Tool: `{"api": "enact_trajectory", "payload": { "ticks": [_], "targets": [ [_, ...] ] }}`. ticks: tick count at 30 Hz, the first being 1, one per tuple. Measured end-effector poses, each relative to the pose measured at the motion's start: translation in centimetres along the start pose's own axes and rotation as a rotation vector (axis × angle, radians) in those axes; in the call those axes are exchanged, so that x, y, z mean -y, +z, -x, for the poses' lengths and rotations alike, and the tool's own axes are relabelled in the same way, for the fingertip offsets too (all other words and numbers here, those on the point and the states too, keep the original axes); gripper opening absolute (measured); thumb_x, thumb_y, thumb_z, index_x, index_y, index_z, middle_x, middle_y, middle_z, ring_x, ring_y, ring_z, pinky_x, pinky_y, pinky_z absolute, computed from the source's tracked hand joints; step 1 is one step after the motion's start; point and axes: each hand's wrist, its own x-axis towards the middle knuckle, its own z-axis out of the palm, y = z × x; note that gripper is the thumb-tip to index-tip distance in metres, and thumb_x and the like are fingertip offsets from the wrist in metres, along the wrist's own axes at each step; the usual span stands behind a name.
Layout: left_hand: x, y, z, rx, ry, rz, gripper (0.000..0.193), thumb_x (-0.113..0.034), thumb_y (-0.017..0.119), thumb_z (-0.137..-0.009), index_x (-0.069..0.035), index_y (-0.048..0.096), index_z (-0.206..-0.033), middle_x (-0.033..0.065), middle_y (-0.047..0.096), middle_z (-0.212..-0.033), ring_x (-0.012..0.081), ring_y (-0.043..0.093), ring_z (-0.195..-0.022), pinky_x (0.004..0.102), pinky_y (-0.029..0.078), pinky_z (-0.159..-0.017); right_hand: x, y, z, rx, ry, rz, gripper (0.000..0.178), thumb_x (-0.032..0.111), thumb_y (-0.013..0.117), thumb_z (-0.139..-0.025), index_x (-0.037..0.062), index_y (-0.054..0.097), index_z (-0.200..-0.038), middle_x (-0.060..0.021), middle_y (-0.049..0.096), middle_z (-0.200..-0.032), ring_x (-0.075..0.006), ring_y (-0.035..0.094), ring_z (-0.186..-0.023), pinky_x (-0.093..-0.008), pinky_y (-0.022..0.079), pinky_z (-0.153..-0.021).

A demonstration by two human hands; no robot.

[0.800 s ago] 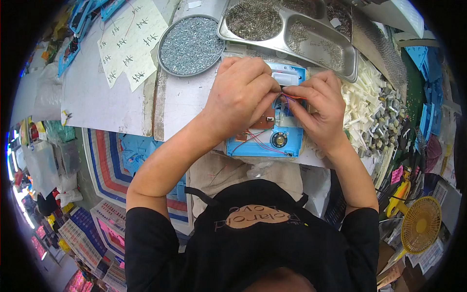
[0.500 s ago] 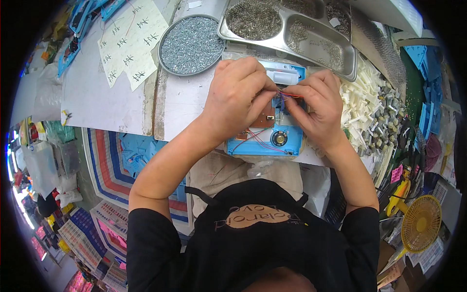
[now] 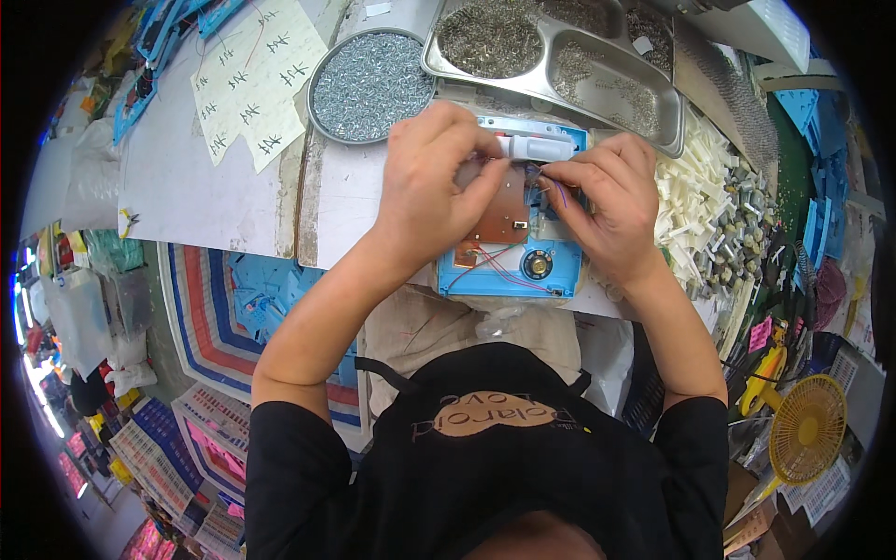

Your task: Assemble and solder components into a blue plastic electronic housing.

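- Head view: blue plastic housing lay open on the bench, at its near edge, between both hands.
- Left hand sat over the housing's left upper part, fingers curled, thumb pressed on a brown circuit board; whether it truly pinched the board, cannot tell, fingertips hidden.
- Right hand closed in a pinch on thin red and blue wires just below a white oblong part at the housing's top edge.
- Wire ends hidden under the fingers; hard to make out where they joined.
- Small round speaker showed in the housing's lower right, red wires running to it.
- Round dish of small silver screws stood beyond the left hand.
- Steel compartment tray with metal bits, cut off at the top rim.
- White plastic pieces heaped right of the right hand, blurred by the fisheye bend.
- Paper sheet with tally marks lay far left.
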Motion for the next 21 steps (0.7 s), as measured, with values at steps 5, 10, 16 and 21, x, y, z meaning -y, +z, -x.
{"api": "enact_trajectory", "payload": {
  "ticks": [5, 10, 16, 21],
  "targets": [
    [0.4, 0.2, 1.5, -0.308, -0.116, -0.105, 0.026, 0.000, 0.074, -0.078, -0.005, 0.065, -0.103, 0.0121, 0.060, -0.098, 0.0311, 0.061, -0.084, 0.0414, 0.046, -0.087, -0.1, -0.7, 0.8, -0.023, 0.086, -0.034, 0.016, 0.010, 0.083, -0.076, 0.0114, 0.073, -0.089, -0.0001, 0.069, -0.081, -0.0221, 0.060, -0.079, -0.0382, 0.041, -0.085],
    [-5.6, 0.4, 1.3, 0.058, -0.108, 0.226, 0.042, -0.006, 0.080, -0.076, -0.003, 0.062, -0.113, 0.0108, 0.056, -0.111, 0.0327, 0.054, -0.104, 0.0408, 0.046, -0.086, 0.1, -1.0, 1.6, -0.007, 0.245, -0.165, 0.012, 0.011, 0.082, -0.078, 0.0101, 0.074, -0.087, -0.0017, 0.073, -0.083, -0.0209, 0.062, -0.079, -0.0372, 0.041, -0.086],
    [-4.9, 0.4, -0.7, 0.157, -0.014, -0.356, 0.028, -0.021, 0.086, -0.071, -0.011, 0.074, -0.094, 0.0059, 0.058, -0.105, 0.0267, 0.054, -0.098, 0.0429, 0.035, -0.087, -0.2, -1.3, 1.3, 0.008, 0.242, -0.151, 0.011, 0.011, 0.082, -0.079, 0.0098, 0.074, -0.087, -0.0024, 0.072, -0.082, -0.0216, 0.063, -0.079, -0.0376, 0.042, -0.087],
    [-4.4, 1.6, 0.7, 0.092, 0.031, -0.333, 0.013, -0.020, 0.083, -0.072, -0.014, 0.075, -0.079, 0.0012, 0.059, -0.099, 0.0256, 0.053, -0.098, 0.0426, 0.033, -0.089, -0.6, -1.3, 1.0, 0.003, 0.217, -0.150, 0.011, 0.012, 0.082, -0.078, 0.0101, 0.074, -0.086, -0.0029, 0.071, -0.081, -0.0228, 0.063, -0.079, -0.0378, 0.043, -0.086]
  ]
}}
